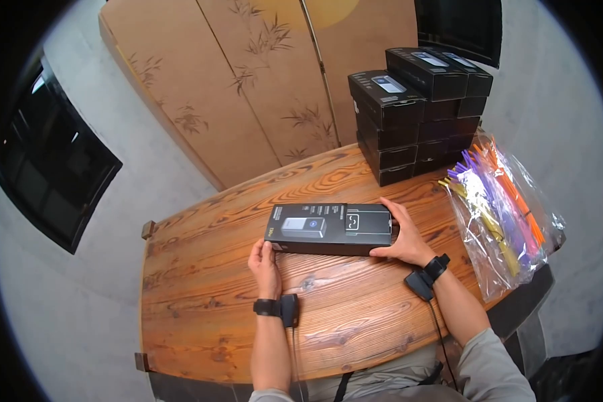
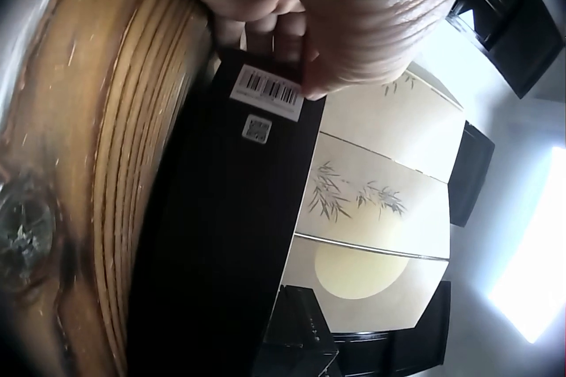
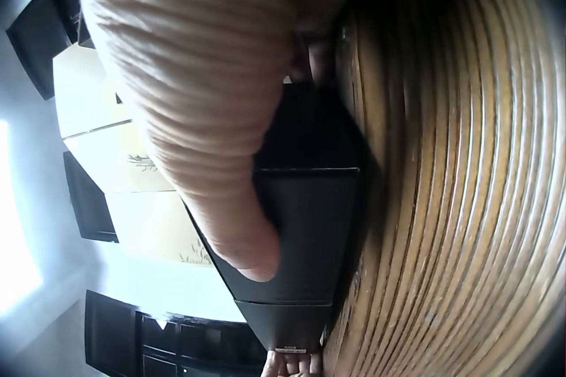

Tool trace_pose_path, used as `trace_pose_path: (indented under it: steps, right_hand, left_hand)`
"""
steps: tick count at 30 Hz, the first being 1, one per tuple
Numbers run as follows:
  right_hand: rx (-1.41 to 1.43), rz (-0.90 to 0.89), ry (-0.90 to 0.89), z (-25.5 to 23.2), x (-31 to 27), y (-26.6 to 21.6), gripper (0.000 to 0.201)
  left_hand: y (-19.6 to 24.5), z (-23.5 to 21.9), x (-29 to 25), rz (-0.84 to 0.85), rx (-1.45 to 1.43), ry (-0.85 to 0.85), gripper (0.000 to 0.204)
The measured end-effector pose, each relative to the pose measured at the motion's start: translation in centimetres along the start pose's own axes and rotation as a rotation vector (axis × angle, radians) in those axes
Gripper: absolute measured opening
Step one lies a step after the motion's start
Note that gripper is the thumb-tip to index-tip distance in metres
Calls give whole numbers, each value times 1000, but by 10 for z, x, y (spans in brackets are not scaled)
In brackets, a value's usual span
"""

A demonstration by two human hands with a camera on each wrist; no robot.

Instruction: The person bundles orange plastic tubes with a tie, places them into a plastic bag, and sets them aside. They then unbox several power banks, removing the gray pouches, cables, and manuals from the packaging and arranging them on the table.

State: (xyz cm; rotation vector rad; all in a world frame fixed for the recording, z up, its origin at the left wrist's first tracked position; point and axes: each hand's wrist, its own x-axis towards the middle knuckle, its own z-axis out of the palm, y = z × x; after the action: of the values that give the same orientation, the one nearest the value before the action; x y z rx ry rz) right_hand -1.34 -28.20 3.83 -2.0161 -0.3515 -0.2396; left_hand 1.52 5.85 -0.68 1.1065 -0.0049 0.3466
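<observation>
A long black box (image 1: 305, 229) with a printed picture of a device lies across the wooden table, in front of the person. Its printed sleeve ends partway along, and a black inner section (image 1: 368, 224) with line graphics extends to the right. The left hand (image 1: 264, 266) grips the near left corner, thumb beside a white barcode label (image 2: 267, 91) on the box's side. At the other end, the right hand (image 1: 409, 236) spans the inner section, with thumb on the near side and fingers at the far corner. The right wrist view shows that thumb flat along the box's side.
Several similar black boxes (image 1: 388, 120) are stacked at the table's back right. Beside them, a clear plastic bag (image 1: 492, 221) of purple, orange and yellow sticks lies at the right edge. A folding screen (image 1: 248, 80) stands behind the wooden table (image 1: 201, 301). Cables hang from both wrist cameras.
</observation>
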Motion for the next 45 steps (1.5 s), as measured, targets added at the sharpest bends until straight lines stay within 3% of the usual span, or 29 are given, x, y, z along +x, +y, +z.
trace_pose_path:
  steps: [4,7,11,16,24,27,34,45]
  right_hand:
    - [21,0,0,-1,0,-1,110]
    - [36,2,4,-1,0,-2,109]
    - [45,14,70,-1,1,9,108]
    - [54,54,164,-3,3,23,105]
    - [-6,29,148,-1,3,14,104]
    - [-41,18,151,-3,3,15,104]
    - [-49,7,153,-2,4,13,104]
    - [-75,27,136,-2,3,10,102]
  left_hand:
    - [6,-5,4,96,-32,176,13]
    - [11,-25,11,181,-13,186,13]
    - [19,-53,16,231,41,363,15]
    - [30,-65,21,430,267,794,21]
    - [28,-79,25,576,543,849,21]
    - [49,-98,23,337,387,878,21]
    - [75,-154,28,406,398,925,19]
    - [75,-170,42,385,321,866,21]
